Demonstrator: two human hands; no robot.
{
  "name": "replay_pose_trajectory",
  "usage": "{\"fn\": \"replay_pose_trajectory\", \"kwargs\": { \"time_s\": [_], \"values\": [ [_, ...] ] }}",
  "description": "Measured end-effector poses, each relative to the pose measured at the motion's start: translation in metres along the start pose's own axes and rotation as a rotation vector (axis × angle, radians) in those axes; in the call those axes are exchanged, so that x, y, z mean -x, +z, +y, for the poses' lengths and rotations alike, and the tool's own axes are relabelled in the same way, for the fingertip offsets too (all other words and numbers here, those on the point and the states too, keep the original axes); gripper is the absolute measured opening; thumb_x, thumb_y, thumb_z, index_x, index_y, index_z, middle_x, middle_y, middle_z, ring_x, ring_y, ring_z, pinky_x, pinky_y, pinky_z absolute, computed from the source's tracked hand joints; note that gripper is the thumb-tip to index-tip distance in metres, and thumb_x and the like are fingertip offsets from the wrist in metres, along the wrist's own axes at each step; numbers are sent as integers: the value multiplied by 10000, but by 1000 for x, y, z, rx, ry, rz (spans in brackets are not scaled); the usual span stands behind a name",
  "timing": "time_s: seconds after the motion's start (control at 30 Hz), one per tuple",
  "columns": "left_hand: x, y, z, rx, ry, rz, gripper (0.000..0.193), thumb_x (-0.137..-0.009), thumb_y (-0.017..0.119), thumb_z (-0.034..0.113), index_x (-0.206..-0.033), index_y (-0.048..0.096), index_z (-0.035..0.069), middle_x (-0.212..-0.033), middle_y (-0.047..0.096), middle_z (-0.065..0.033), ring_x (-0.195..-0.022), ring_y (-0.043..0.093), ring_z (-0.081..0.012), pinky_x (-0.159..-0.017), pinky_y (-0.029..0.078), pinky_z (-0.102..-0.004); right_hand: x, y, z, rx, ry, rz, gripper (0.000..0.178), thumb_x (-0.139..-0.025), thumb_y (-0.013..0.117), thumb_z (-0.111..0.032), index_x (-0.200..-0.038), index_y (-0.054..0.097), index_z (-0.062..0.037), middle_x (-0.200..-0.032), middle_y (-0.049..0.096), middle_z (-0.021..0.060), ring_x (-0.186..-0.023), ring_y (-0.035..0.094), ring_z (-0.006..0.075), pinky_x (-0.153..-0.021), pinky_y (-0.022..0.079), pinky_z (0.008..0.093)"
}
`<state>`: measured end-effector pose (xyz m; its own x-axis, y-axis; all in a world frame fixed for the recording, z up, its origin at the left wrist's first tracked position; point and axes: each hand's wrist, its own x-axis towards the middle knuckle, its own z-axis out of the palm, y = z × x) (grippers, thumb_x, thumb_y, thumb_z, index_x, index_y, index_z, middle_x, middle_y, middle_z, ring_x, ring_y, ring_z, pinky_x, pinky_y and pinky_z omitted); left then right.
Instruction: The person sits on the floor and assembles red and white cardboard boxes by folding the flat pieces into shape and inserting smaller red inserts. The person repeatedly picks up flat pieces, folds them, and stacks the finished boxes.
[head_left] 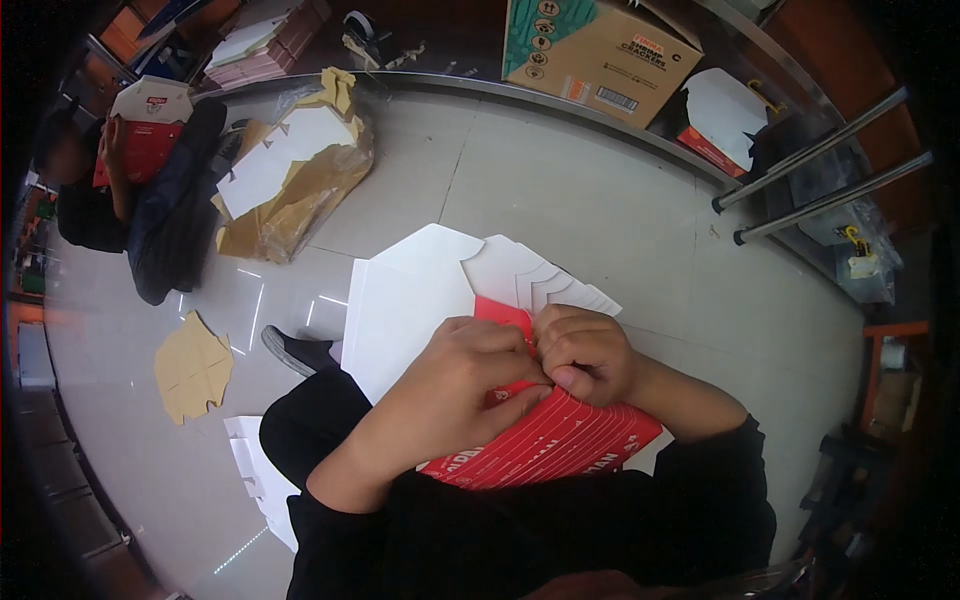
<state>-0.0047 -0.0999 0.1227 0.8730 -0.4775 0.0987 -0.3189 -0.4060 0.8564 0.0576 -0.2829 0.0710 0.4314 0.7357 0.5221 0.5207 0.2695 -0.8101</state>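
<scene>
The tiled floor (600, 200) fills most of the view, pale and shiny, with a curved metal edge running across its far side. On that far side stands a big cardboard box (600, 50), brown with a green panel. To the left sits another person (150, 200) in dark clothes, holding a red and white carton up near the head. Beside that person lies a heap of brown paper and clear plastic wrap (290, 190) with white card blanks (270, 165) on top. Two metal bars (820, 165) slant in from the upper right.

In the middle, on the person's lap, rests a fanned stack of flat carton blanks (545, 440), red on the printed face and white on the back; the white backs (410, 300) spread out towards the floor beyond the hands. A torn scrap of brown paper (193, 368) lies on the floor to the left, and more white card pieces (250, 460) lie beside the person's knee. A dark shoe (290, 350) shows just past the knee.

The left hand (455, 385) lies across the red stack, fingers closed over its upper edge. The right hand (590, 350) is curled tight, pinching the top edge of the same stack, and it touches the left hand.
</scene>
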Motion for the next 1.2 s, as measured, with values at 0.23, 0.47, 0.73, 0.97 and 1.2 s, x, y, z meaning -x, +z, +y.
{"fn": "replay_pose_trajectory", "kwargs": {
  "time_s": [0.23,0.47,0.73,0.97,1.2],
  "values": [
    [1,6,-57,272,159,201,314,-680,601,23,-989,560,54,-944,588,-96,-913,558,-296,-861,388,-380,2,-3,-4,-6,27,13,125,-767,531,-98,-666,482,-42,-655,485,79,-635,470,247,-609,406,333],
    [-18,20,-80,-87,373,282,199,-623,576,-40,-795,594,59,-788,604,-73,-793,561,-275,-719,420,-371,1,-5,-2,27,83,-45,159,-769,538,-130,-670,479,-20,-637,470,87,-616,448,250,-591,375,335],
    [-30,28,-89,-117,324,133,153,-671,597,4,-818,579,44,-812,587,-98,-799,548,-302,-735,427,-376,4,-7,-2,54,169,-44,180,-782,531,-137,-659,474,-18,-634,462,82,-615,445,220,-585,371,311],
    [-33,20,-88,-76,323,193,202,-661,622,-17,-857,594,22,-846,608,-102,-857,588,-271,-737,476,-348,7,-7,0,68,170,2,175,-795,519,-158,-687,479,-27,-670,472,75,-662,453,221,-639,377,319],
    [-33,33,-106,-113,340,260,188,-638,609,-54,-813,605,15,-817,616,-122,-781,606,-284,-682,497,-344,7,-13,28,69,189,-69,253,-829,485,-225,-704,433,-11,-685,430,91,-716,422,240,-694,355,337]
  ]
}}
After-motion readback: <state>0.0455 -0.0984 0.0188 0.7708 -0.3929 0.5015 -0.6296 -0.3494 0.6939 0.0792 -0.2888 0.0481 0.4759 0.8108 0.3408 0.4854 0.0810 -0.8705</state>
